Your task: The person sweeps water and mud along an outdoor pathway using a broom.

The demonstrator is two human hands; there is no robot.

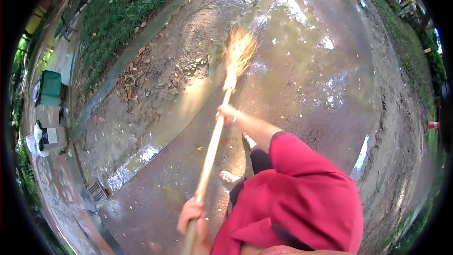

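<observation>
A long-handled broom [212,153] with a pale wooden stick slants from the bottom of the view up to the middle. Its straw bristles [239,52] are fanned out and slightly blurred over the wet pavement. My right hand [227,114], with a light band at the wrist, is wrapped round the stick just below the bristle head. Lower down, near the body, my left hand [192,216] grips the same stick close to its rear part. The stick's far end runs out of view at the bottom edge.
Wet, muddy pavement [306,94] with puddles lies around. Mud and dead leaves [137,73] border the grass [127,9] at the upper left. A drain grate [96,192], a green bin [50,85] and a grey bin [55,138] stand left. My feet [229,176] are near the centre.
</observation>
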